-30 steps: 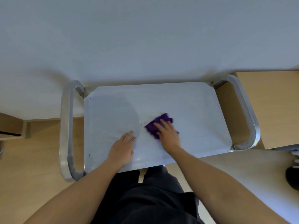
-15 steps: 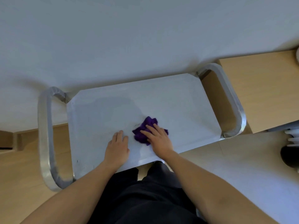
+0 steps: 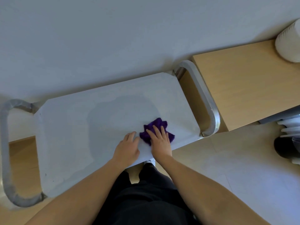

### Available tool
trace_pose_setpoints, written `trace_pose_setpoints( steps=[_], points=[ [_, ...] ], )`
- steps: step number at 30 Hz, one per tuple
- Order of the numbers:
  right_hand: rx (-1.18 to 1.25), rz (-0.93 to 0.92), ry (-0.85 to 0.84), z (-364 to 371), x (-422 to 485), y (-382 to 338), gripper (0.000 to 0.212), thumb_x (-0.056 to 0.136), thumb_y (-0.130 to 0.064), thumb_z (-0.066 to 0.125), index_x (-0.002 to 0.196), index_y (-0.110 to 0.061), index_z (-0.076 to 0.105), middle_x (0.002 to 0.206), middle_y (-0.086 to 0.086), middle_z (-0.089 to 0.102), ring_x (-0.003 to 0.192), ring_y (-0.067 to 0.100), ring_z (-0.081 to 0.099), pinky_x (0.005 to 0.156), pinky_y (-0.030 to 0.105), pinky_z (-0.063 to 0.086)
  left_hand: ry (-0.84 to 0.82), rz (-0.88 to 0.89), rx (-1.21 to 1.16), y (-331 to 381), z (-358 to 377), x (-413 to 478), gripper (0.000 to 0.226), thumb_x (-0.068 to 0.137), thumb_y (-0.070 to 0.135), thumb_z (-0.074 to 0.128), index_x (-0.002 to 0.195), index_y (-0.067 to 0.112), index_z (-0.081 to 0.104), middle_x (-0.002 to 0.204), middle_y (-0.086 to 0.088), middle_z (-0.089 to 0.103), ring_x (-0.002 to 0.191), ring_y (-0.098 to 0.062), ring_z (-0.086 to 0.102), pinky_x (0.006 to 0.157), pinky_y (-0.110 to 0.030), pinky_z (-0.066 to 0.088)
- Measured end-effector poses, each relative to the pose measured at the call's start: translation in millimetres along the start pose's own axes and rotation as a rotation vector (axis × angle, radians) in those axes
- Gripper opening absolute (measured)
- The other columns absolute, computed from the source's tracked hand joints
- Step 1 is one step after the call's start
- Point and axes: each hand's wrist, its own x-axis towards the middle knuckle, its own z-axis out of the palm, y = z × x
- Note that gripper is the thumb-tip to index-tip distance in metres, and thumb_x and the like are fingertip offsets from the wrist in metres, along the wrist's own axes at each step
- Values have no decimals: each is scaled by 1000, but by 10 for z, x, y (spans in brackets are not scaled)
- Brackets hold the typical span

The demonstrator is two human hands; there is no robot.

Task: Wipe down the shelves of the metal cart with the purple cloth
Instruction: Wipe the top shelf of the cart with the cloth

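The metal cart's top shelf is a flat pale grey sheet with a curved handle bar at each end. A crumpled purple cloth lies on the shelf's near right part. My right hand presses flat on the cloth, fingers spread over it. My left hand rests palm down on the bare shelf right beside the cloth, fingertips nearly touching it. A darker, damp-looking patch covers the shelf's middle. The lower shelves are hidden under the top one.
A white wall rises just behind the cart. A wooden table stands against the cart's right handle, with a white round object on its far corner. A dark round object sits on the floor at right. The left handle juts out over the wooden floor.
My view has swung left and tilted, so the cart sits skewed in frame. Both hands and the cloth have slid toward the shelf's right end, staying side by side.
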Motion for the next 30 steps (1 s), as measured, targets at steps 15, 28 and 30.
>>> trace_pose_setpoints(
  steps=[15, 28, 30],
  points=[
    [451, 180, -193, -584, 415, 496, 58, 92, -39, 61, 138, -10, 41, 118, 10, 61, 107, 25, 59, 84, 32, 50, 146, -464, -261, 614, 232, 456, 28, 94, 23, 48, 114, 4, 54, 113, -14, 49, 103, -27, 52, 84, -34, 47],
    [571, 48, -162, -562, 436, 482, 13, 99, -26, 48, 110, -18, 47, 108, 5, 63, 88, 22, 60, 70, 28, 48, 253, -471, -912, 812, 113, 518, 11, 99, 23, 46, 107, 18, 40, 93, 3, 57, 85, -14, 59, 78, -32, 49],
    [575, 50, -153, -600, 422, 498, 15, 102, -27, 41, 115, -19, 45, 106, 9, 66, 81, 22, 61, 60, 23, 46, 261, -478, -971, 830, 68, 552, 14, 99, 23, 47, 108, 17, 39, 98, -3, 57, 89, -18, 58, 80, -34, 50]
  ],
)
